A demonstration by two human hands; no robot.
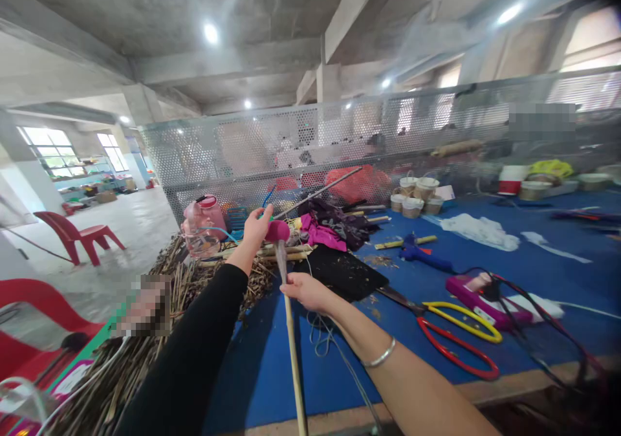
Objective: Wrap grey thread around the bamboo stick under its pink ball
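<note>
My left hand point(256, 224), in a black sleeve, is closed on the pink padded top point(278, 230) of a thin bamboo stick point(294, 345) that stands nearly upright over the blue table point(272, 371). Lower down, my right hand point(305, 291) grips the stick's shaft, with a silver bangle point(381, 356) on that wrist. A thin grey cord point(323, 339) hangs from the right hand and loops onto the table.
A heap of dry sticks point(160, 319) lies at the left table edge. Red and yellow scissors point(451, 332), a black mat point(342, 271), pink cloth point(323, 232), a blue tool point(420, 255), a pink jug point(206, 219) and small baskets point(417, 196) lie around. A perforated metal screen point(315, 145) backs the table. Red chairs point(80, 235) stand left.
</note>
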